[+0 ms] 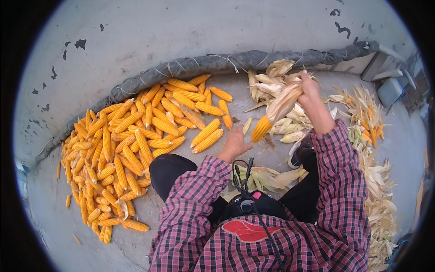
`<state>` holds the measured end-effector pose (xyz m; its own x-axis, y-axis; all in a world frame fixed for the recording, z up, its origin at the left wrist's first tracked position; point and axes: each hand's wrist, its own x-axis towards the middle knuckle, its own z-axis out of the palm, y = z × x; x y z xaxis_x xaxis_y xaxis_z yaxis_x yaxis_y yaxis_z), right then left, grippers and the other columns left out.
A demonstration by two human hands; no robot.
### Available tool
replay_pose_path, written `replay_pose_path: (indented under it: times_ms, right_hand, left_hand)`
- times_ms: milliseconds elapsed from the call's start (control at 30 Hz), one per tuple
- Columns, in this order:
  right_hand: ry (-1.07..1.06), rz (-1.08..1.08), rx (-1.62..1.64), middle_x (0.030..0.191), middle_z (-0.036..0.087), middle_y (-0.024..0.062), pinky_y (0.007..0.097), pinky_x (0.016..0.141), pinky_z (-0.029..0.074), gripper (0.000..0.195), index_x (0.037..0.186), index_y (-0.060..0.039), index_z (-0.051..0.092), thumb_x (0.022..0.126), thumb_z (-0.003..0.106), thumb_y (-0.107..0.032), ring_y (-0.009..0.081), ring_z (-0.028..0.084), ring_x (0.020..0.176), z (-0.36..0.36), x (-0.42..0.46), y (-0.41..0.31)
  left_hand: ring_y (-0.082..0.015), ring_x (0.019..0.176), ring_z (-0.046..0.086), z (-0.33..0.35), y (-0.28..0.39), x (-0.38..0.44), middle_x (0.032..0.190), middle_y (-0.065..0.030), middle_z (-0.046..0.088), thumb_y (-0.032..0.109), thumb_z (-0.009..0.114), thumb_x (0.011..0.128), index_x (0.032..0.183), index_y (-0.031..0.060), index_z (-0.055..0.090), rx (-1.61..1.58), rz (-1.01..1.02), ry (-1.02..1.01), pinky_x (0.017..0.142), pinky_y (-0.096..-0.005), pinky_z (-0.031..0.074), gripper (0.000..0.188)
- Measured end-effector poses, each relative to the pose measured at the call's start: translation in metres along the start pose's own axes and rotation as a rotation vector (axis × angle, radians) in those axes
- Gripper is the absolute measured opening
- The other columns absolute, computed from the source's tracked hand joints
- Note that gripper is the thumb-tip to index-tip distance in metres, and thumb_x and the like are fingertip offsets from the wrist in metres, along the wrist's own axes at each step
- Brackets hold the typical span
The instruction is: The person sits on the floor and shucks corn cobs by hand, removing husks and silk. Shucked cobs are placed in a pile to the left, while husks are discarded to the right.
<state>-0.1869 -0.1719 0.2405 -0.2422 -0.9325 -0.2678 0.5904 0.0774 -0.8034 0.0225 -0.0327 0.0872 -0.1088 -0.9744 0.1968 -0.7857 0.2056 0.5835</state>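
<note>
My right hand (308,89) is raised at the upper right and grips the gathered dry husks (284,98) of a corn ear. The bare yellow end of that corn ear (261,128) points down and to the left. Nearer my knees is my left hand (234,144), with thumb and fingers apart. A small strip of husk (247,126) shows beside its fingertips; whether they touch, I cannot tell. To the left of this hand, two husked corn cobs (206,136) lie side by side on the concrete floor (190,166).
A large heap of husked yellow cobs (112,156) spreads along the left. Several ears in husk (289,120) lie below my right hand. Loose husks (377,190) run down the right side. A wrapped grey roll (204,64) tied with string edges the wall (210,27).
</note>
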Motion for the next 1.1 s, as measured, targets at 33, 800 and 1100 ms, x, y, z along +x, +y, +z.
replay_pose_path:
  times_ms: [33, 800, 1100]
  right_hand:
    - [-0.010, 0.074, 0.072, 0.086, 0.052, 0.0131, 0.0387, 0.065, 0.049, 0.032, 0.092, 0.0054, 0.049, 0.090, 0.048, -0.027, 0.0231, 0.054, 0.073, -0.004, -0.004, -0.004]
    - [-0.386, 0.272, -0.291, 0.052, 0.039, -0.0034, 0.0237, 0.038, 0.024, 0.008, 0.078, -0.0067, 0.053, 0.083, 0.047, -0.008, 0.0059, 0.029, 0.041, -0.094, -0.053, 0.093]
    - [-0.351, 0.519, -0.035, 0.093, 0.057, 0.0072, 0.0295, 0.069, 0.044, 0.042, 0.106, -0.0050, 0.051, 0.076, 0.067, -0.030, 0.0177, 0.055, 0.084, -0.119, -0.060, 0.161]
  left_hand:
    - [-0.0333, 0.094, 0.056, 0.009, -0.001, 0.000, 0.097, -0.0227, 0.057, 0.021, 0.072, 0.061, 0.116, -0.0038, 0.040, -0.054, 0.018, 0.033, 0.082, -0.0381, 0.044, 0.068]
    - [-0.0207, 0.085, 0.058, -0.028, -0.051, -0.015, 0.092, -0.0089, 0.060, 0.012, 0.070, 0.053, 0.105, 0.0006, 0.053, -0.397, -0.180, -0.334, 0.078, -0.0300, 0.045, 0.056]
    - [-0.0271, 0.085, 0.060, 0.005, -0.032, -0.003, 0.091, -0.0154, 0.061, 0.022, 0.072, 0.055, 0.104, 0.0009, 0.052, -0.395, -0.387, -0.152, 0.074, -0.0339, 0.047, 0.057]
